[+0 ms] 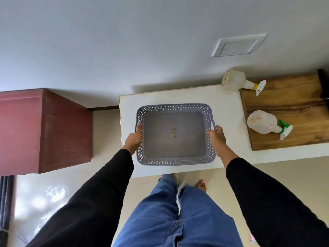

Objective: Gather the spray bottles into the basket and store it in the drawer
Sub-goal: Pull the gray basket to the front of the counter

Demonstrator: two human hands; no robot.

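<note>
White surface (229, 111) is carrying the empty basket (175, 134); left hand (134, 138) and right hand (218, 138) are gripping its sides, steadying it near two spray bottles (261, 124).

Grey lattice basket (175, 162) upright, empty — two translucent spray bottles (261, 124) (234, 80) lie toppled right.
</note>
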